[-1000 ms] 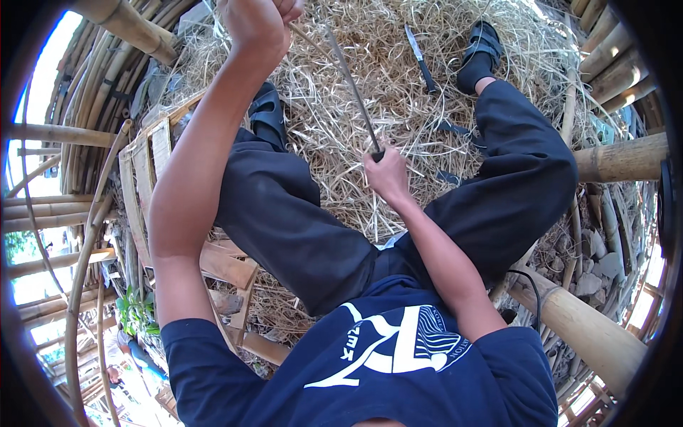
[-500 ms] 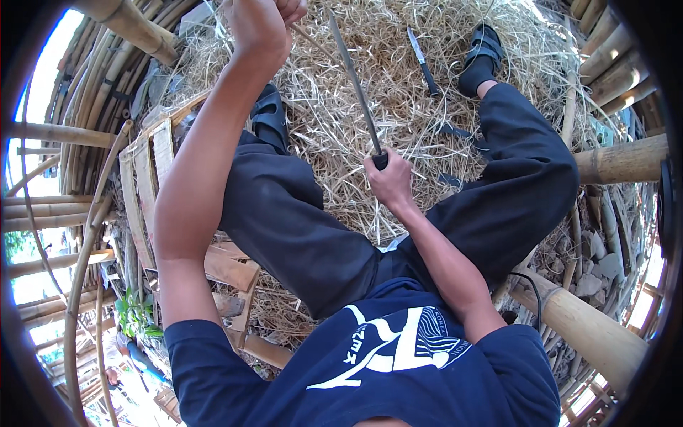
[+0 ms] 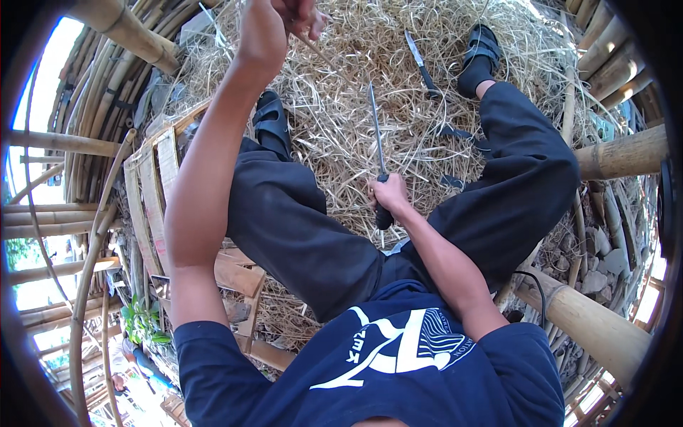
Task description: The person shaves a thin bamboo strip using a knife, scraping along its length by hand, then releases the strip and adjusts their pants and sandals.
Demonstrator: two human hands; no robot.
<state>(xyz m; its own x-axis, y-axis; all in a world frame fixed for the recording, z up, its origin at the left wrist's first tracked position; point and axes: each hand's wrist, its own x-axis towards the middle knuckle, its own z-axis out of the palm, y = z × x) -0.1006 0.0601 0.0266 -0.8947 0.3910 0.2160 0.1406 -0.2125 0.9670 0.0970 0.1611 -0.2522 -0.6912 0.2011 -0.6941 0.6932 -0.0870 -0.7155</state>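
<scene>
Your right hand (image 3: 391, 192) is closed around the black handle of a knife (image 3: 383, 178), and the lower end of this handle comes out below your fingers. The knife is between your knees, above the straw (image 3: 341, 153), and its long thin blade points away from you. Your left hand (image 3: 269, 25) is at the upper edge of the view, partly cut off; its fingers are bent and they have hold of a thin strip (image 3: 318, 51), but how tightly I cannot tell. The strip goes down to the right, toward the tip of the blade, and it seems to be apart from it.

Farther out, a second knife (image 3: 420, 62) lies on the straw, near your right sandal (image 3: 484, 48), with its black handle toward you. Two dark scraps (image 3: 455, 132) lie on the straw beside your right leg. Your left sandal (image 3: 272, 122) is below your left forearm. At your left side stand some wooden slats (image 3: 151, 199); at your right side there are a thick bamboo pole (image 3: 587, 327) and grey stones (image 3: 597, 274).
</scene>
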